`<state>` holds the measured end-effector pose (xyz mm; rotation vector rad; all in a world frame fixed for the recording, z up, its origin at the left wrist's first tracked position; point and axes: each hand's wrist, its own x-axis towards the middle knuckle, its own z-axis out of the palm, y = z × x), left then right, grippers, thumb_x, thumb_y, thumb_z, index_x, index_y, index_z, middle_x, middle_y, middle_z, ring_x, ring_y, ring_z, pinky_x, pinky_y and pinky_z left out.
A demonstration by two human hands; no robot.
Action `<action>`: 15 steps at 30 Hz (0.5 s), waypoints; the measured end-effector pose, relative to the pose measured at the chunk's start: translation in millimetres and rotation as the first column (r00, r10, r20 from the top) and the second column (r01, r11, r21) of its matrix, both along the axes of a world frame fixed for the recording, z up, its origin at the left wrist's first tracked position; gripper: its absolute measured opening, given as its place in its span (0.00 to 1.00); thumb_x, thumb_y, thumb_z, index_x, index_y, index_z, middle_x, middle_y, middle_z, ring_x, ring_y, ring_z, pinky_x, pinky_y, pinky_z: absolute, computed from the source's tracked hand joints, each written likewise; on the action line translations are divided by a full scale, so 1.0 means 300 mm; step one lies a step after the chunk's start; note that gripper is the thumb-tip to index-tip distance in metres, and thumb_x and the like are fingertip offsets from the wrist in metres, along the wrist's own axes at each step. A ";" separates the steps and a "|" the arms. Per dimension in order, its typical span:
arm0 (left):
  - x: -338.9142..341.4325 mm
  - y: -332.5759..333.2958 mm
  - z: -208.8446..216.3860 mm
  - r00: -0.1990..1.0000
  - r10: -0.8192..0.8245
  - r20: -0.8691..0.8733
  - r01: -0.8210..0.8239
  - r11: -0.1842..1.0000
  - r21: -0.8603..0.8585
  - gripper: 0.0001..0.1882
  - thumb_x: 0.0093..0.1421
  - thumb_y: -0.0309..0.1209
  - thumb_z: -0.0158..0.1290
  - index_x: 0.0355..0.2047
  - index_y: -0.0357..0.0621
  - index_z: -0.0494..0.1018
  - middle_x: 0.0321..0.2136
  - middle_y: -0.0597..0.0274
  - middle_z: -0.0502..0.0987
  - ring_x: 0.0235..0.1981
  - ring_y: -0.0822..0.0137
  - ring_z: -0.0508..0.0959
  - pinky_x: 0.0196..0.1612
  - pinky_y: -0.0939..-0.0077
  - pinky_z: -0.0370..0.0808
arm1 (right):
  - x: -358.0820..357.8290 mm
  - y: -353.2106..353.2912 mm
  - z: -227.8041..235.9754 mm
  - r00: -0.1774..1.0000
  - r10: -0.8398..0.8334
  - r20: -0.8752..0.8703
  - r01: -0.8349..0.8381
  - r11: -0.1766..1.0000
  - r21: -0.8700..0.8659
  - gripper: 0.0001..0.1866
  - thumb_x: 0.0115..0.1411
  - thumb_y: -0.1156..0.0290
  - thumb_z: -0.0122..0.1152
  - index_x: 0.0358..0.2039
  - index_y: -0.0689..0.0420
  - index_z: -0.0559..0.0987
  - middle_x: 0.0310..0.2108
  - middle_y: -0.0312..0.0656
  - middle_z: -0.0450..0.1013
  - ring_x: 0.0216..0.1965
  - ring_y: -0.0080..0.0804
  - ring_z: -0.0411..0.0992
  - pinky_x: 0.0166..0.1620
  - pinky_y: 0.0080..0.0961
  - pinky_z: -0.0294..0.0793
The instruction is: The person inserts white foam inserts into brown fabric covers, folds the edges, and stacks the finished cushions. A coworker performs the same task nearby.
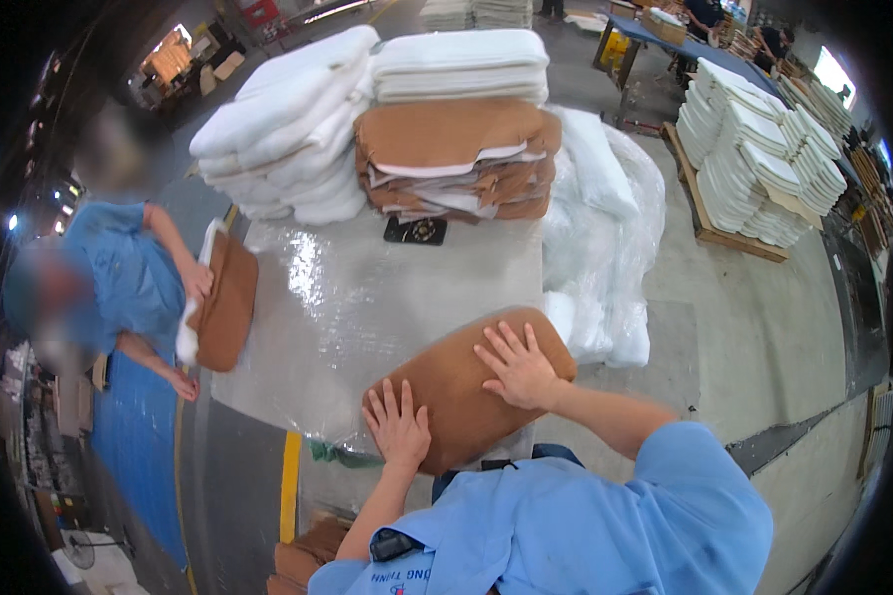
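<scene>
A brown fabric-covered cushion (456,392) with rounded corners lies at the near right corner of the plastic-covered table (318,297). My left hand (399,424) rests on its left end, fingers spread. Toward the cushion's right end, my right hand (518,367) lies flat with its fingers apart. Neither hand grips anything. Across the table to the left, a co-worker in a blue shirt (129,263) has one hand on another brown cover (230,307), with white padding showing along its edge.
Brown covers (456,139) are piled at the table's far side, by stacks of white padding (288,109) and white foam pads (461,64). A black phone-like object (415,231) lies before them. Plastic-wrapped padding (605,228) stands right of the table; a loaded pallet (724,233) sits farther right.
</scene>
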<state>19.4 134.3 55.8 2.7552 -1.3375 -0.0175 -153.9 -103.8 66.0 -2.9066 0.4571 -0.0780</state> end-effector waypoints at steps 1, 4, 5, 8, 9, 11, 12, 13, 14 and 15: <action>0.011 0.004 -0.004 1.000 -0.019 -0.014 0.018 1.000 -0.015 0.36 0.71 0.50 0.49 0.76 0.56 0.58 0.77 0.49 0.51 0.77 0.35 0.47 0.75 0.29 0.43 | -0.012 0.011 0.001 1.000 0.006 -0.001 -0.006 1.000 0.003 0.38 0.72 0.40 0.47 0.76 0.45 0.62 0.79 0.47 0.49 0.80 0.52 0.40 0.76 0.67 0.34; 0.022 0.032 -0.010 0.998 -0.033 -0.054 0.032 0.999 -0.025 0.34 0.70 0.50 0.49 0.75 0.59 0.61 0.77 0.49 0.51 0.77 0.35 0.47 0.75 0.29 0.43 | -0.060 -0.055 0.019 0.998 -0.002 -0.070 0.006 0.998 0.059 0.39 0.71 0.38 0.47 0.76 0.42 0.61 0.80 0.44 0.47 0.81 0.47 0.39 0.77 0.66 0.32; 0.012 0.046 -0.013 0.998 -0.019 -0.058 0.017 0.999 -0.033 0.34 0.70 0.49 0.49 0.75 0.60 0.62 0.77 0.49 0.51 0.77 0.35 0.47 0.74 0.28 0.42 | -0.086 -0.068 0.028 0.997 -0.006 -0.082 0.012 0.997 0.074 0.39 0.71 0.38 0.47 0.76 0.41 0.61 0.80 0.44 0.47 0.81 0.46 0.39 0.77 0.66 0.32; -0.011 0.085 -0.010 0.998 0.040 -0.057 -0.043 0.997 -0.061 0.33 0.70 0.49 0.49 0.74 0.62 0.63 0.77 0.48 0.51 0.77 0.35 0.48 0.74 0.29 0.43 | -0.197 -0.071 -0.010 0.990 -0.134 -0.040 0.137 0.986 0.092 0.39 0.70 0.40 0.53 0.77 0.41 0.61 0.80 0.43 0.46 0.81 0.44 0.37 0.77 0.65 0.35; -0.026 0.100 -0.010 0.996 0.072 -0.054 -0.076 0.995 -0.071 0.33 0.70 0.49 0.50 0.74 0.63 0.63 0.77 0.48 0.51 0.77 0.35 0.48 0.74 0.30 0.45 | -0.223 -0.072 -0.013 0.984 -0.173 -0.042 0.176 0.978 0.111 0.40 0.69 0.40 0.54 0.77 0.41 0.60 0.80 0.44 0.46 0.82 0.43 0.37 0.77 0.65 0.36; -0.036 0.120 -0.014 0.988 0.132 -0.075 -0.140 0.984 -0.114 0.34 0.70 0.49 0.51 0.75 0.62 0.62 0.77 0.45 0.51 0.76 0.35 0.50 0.74 0.32 0.48 | -0.235 -0.092 -0.028 0.974 -0.226 0.031 0.218 0.962 0.162 0.41 0.69 0.42 0.57 0.76 0.47 0.60 0.80 0.48 0.47 0.80 0.46 0.42 0.76 0.61 0.46; -0.041 0.122 -0.010 0.983 0.148 -0.104 -0.162 0.976 -0.146 0.35 0.70 0.48 0.52 0.75 0.61 0.61 0.76 0.43 0.51 0.75 0.34 0.52 0.74 0.34 0.51 | -0.236 -0.107 -0.041 0.962 -0.260 0.078 0.239 0.947 0.215 0.42 0.68 0.43 0.57 0.76 0.50 0.60 0.79 0.49 0.48 0.80 0.47 0.45 0.76 0.59 0.49; -0.046 0.122 -0.006 0.977 0.163 -0.135 -0.186 0.966 -0.177 0.36 0.69 0.48 0.52 0.76 0.59 0.59 0.76 0.41 0.52 0.75 0.33 0.53 0.74 0.37 0.53 | -0.237 -0.120 -0.054 0.947 -0.296 0.122 0.255 0.929 0.269 0.42 0.68 0.43 0.57 0.76 0.52 0.60 0.79 0.51 0.49 0.79 0.49 0.48 0.75 0.56 0.53; -0.052 0.119 -0.005 0.946 0.233 -0.225 -0.280 0.938 -0.203 0.37 0.69 0.47 0.53 0.76 0.56 0.57 0.76 0.39 0.52 0.74 0.34 0.55 0.73 0.39 0.55 | -0.238 -0.135 -0.068 0.901 -0.407 0.150 0.330 0.867 0.373 0.43 0.68 0.44 0.59 0.75 0.55 0.61 0.77 0.53 0.53 0.77 0.51 0.52 0.74 0.53 0.56; -0.050 0.130 -0.002 0.902 0.305 -0.306 -0.378 0.900 -0.215 0.39 0.70 0.47 0.54 0.77 0.53 0.56 0.75 0.37 0.52 0.74 0.34 0.56 0.73 0.42 0.57 | -0.219 -0.146 -0.072 0.844 -0.510 0.167 0.380 0.788 0.484 0.43 0.67 0.45 0.61 0.74 0.57 0.61 0.75 0.55 0.56 0.75 0.53 0.56 0.72 0.50 0.60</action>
